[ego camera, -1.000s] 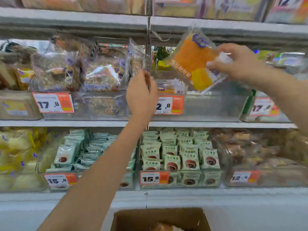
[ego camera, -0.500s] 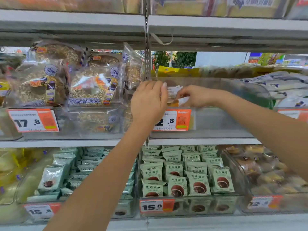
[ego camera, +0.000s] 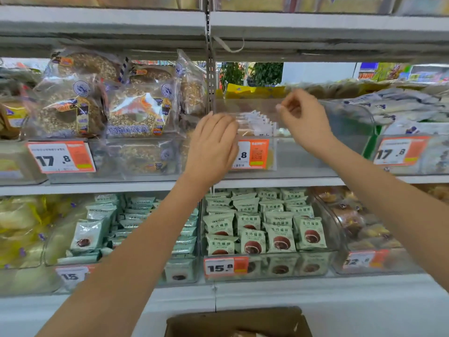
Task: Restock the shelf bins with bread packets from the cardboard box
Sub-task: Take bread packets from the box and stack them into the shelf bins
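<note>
Since a second ago the orange bread packet (ego camera: 255, 124) has left my right hand (ego camera: 303, 117) and now lies in the clear shelf bin (ego camera: 315, 154), middle shelf; that hand hovers above, fingers loosely curled, holding nothing. Left hand (ego camera: 213, 144) rests fingers-down on the bin's near-left rim. One packet stocked; cardboard box (ego camera: 238, 322) waits below, and the upper shelf (ego camera: 315, 32) crowds the reach.

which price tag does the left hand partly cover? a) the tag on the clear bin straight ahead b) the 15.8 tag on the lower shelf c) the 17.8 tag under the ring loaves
a: the left hand overlaps the left edge of the orange price tag on the clear bin, leaving only ".8" visible.
</note>
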`<state>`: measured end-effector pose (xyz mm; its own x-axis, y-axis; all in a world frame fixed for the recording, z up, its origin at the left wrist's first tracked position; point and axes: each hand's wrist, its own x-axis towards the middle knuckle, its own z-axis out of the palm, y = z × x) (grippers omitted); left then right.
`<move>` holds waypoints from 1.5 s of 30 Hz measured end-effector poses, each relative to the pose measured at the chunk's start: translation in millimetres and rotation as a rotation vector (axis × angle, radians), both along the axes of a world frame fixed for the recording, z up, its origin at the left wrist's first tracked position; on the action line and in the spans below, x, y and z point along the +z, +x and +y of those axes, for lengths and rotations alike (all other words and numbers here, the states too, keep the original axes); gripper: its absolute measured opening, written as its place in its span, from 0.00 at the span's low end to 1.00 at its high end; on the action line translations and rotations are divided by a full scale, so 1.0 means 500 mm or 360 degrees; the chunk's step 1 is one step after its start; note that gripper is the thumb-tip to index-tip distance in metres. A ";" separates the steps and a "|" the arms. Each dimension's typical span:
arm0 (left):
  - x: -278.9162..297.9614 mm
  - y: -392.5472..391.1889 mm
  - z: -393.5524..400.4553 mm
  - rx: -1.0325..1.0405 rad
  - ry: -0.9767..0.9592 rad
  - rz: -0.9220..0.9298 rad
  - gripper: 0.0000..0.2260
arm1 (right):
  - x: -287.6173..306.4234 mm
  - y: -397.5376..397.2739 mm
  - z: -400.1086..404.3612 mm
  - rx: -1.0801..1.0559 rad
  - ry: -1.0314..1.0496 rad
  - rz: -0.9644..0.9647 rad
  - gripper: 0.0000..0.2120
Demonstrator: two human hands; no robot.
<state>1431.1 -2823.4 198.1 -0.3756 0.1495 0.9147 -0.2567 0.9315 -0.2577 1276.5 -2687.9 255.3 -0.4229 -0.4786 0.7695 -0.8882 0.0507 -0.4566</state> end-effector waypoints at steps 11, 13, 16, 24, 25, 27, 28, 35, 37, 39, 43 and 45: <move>-0.412 0.136 0.191 -0.0325 0.0675 -0.0755 0.07 | -0.490 0.208 0.189 0.0119 0.0341 -0.0207 0.06; -0.500 0.165 0.215 -0.0245 0.0866 -0.0870 0.09 | -0.589 0.229 0.214 0.0135 0.0570 -0.0317 0.07; -0.622 0.230 0.253 -0.0075 0.1167 -0.1135 0.08 | -0.734 0.254 0.260 0.0112 0.0998 -0.0495 0.08; -0.799 0.298 0.302 0.0364 0.1616 -0.2085 0.17 | -0.943 0.326 0.328 0.0165 0.2495 -0.0882 0.24; -0.804 0.301 0.305 0.0395 0.1598 -0.2167 0.17 | -0.958 0.335 0.332 0.0130 0.2589 -0.0978 0.26; -0.811 0.304 0.307 0.0422 0.1555 -0.2220 0.18 | -0.975 0.347 0.334 0.0023 0.2732 -0.1156 0.31; -0.811 0.303 0.306 0.0418 0.1545 -0.2203 0.17 | -0.980 0.352 0.336 -0.0019 0.2798 -0.1210 0.32; -0.808 0.286 0.312 0.0340 0.1645 -0.2125 0.08 | -1.003 0.379 0.344 -0.0306 0.2654 -0.1485 0.38; -0.806 0.285 0.315 0.0304 0.1655 -0.2142 0.10 | -0.986 0.373 0.343 -0.0318 0.2555 -0.1590 0.37; -0.804 0.287 0.314 0.0253 0.1681 -0.2154 0.13 | -0.967 0.361 0.335 -0.0329 0.2355 -0.1839 0.32; -0.802 0.286 0.320 -0.0020 0.2022 -0.2283 0.27 | -0.895 0.341 0.314 -0.0272 0.1862 -0.2472 0.13; -0.793 0.282 0.334 -0.0222 0.2277 -0.2455 0.31 | -0.852 0.332 0.310 -0.0212 0.1577 -0.2750 0.11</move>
<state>1572.4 -2656.3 -198.4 -0.8097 -0.1184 -0.5748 -0.5141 0.6155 0.5974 1442.6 -2533.1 -170.7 -0.3539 -0.3119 -0.8817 0.4111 0.7949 -0.4462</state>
